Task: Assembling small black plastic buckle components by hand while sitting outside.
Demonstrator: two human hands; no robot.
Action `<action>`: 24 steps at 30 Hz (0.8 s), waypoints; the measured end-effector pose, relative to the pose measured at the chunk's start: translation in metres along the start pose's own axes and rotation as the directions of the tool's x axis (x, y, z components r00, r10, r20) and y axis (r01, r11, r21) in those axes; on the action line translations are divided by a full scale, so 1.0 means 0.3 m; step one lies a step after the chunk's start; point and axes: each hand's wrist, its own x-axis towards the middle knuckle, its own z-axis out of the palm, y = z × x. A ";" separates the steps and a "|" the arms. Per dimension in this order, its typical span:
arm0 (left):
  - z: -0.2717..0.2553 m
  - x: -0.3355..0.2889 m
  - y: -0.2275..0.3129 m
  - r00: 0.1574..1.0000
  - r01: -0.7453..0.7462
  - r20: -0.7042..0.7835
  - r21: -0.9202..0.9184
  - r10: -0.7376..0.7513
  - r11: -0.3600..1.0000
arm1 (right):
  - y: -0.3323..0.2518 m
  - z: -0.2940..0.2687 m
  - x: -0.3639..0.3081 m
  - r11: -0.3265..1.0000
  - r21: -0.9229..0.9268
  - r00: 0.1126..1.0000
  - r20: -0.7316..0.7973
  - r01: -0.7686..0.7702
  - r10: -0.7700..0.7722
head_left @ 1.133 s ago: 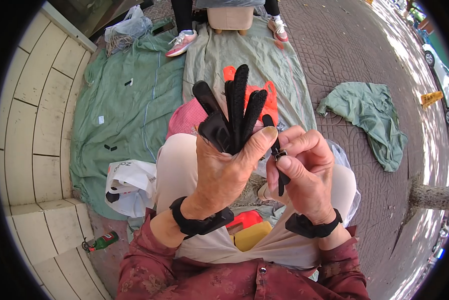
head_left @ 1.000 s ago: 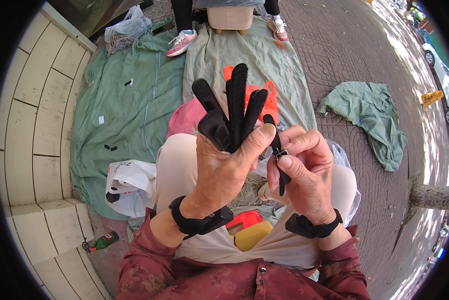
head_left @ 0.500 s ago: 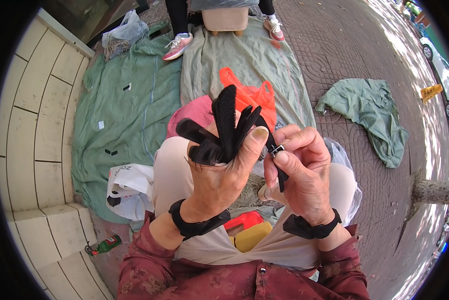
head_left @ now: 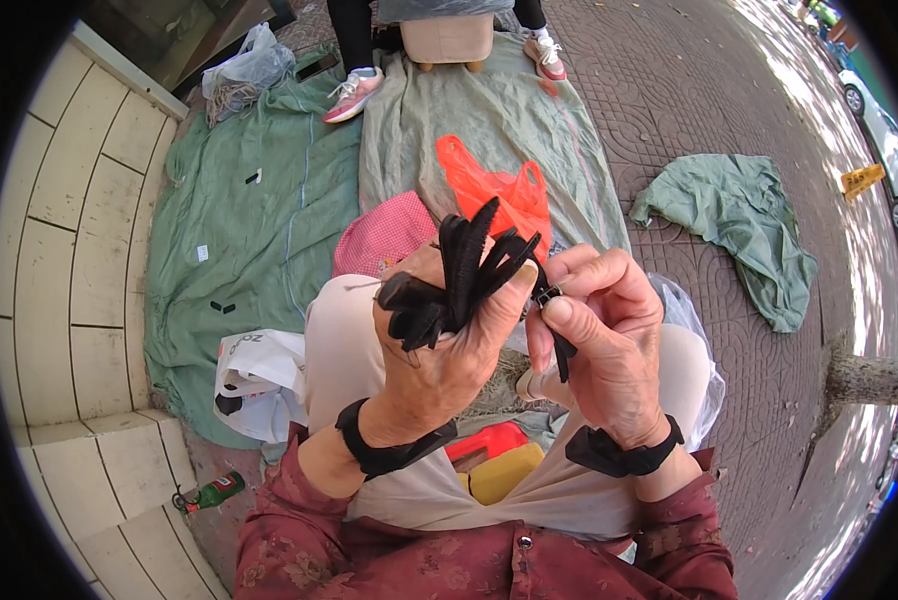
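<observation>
A bundle of black fuzzy straps, like hook-and-loop straps, is bunched in my left hand, its ends fanning out past the thumb. Between both hands, one black strap carries a small metal buckle. The thumb and fingertips of my right hand pinch the strap at this buckle, and its loose end hangs below. My left thumb tip lies right beside the buckle. Part of the bundle is hidden inside my left palm.
Green cloth sheets cover the ground ahead. Beyond my knees lie a red plastic bag and a pink checked cloth. A white bag sits at left, near a green bottle. Another person's shoes are at the far end.
My left hand has turned slightly, so the straps' ends point more to the right. My right hand keeps its pinch at the buckle, almost in place.
</observation>
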 end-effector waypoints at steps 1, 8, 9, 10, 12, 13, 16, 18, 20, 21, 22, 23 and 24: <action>-0.003 0.001 0.000 1.000 -0.009 0.017 0.041 0.008 0.999 | 0.000 0.000 0.001 1.000 -0.001 1.000 -0.004 -0.002 0.002; 0.000 0.008 0.009 0.995 -0.073 0.073 0.082 0.067 0.994 | -0.003 -0.006 0.007 0.988 -0.142 0.998 -0.020 0.054 -0.057; 0.006 0.000 0.005 0.998 0.009 0.054 0.012 -0.009 1.000 | -0.001 -0.007 0.007 0.988 -0.142 0.998 -0.020 0.056 -0.060; 0.011 -0.005 0.004 0.995 0.089 0.040 -0.058 -0.087 0.994 | 0.003 -0.007 0.008 0.979 -0.192 0.996 -0.028 0.074 -0.081; 0.021 -0.007 0.015 0.992 0.127 0.028 -0.093 -0.125 0.988 | 0.005 -0.009 0.009 0.966 -0.240 0.994 -0.035 0.094 -0.105; 0.023 -0.008 0.020 0.986 0.165 0.016 -0.129 -0.164 0.978 | 0.005 -0.009 0.006 0.963 -0.242 0.992 -0.016 0.117 -0.125; 0.023 -0.011 0.011 0.993 0.114 0.022 -0.113 -0.112 0.987 | 0.002 -0.006 0.009 0.957 -0.248 0.988 0.012 0.152 -0.154; 0.030 -0.014 0.004 0.997 0.079 0.019 -0.125 -0.077 0.989 | 0.000 -0.006 0.009 0.954 -0.253 0.986 0.019 0.162 -0.163; 0.034 -0.010 -0.001 0.999 0.043 0.016 -0.137 -0.041 0.990 | 0.000 -0.011 0.007 0.952 -0.267 0.989 0.018 0.149 -0.150; 0.035 -0.001 -0.004 0.997 -0.066 0.024 -0.064 0.068 0.996 | 0.000 -0.014 0.008 0.952 -0.266 0.988 0.019 0.151 -0.151; 0.036 0.007 -0.006 0.984 -0.175 0.040 0.010 0.175 0.984 | 0.000 -0.017 0.009 0.952 -0.270 0.989 0.022 0.146 -0.145; 0.038 0.010 -0.008 0.977 -0.209 0.033 0.023 0.208 0.978 | 0.000 -0.019 0.010 0.951 -0.274 0.990 0.024 0.141 -0.140; 0.038 0.006 0.003 0.977 -0.210 0.033 0.023 0.209 0.977 | 0.001 -0.018 0.010 0.951 -0.274 0.990 0.025 0.142 -0.140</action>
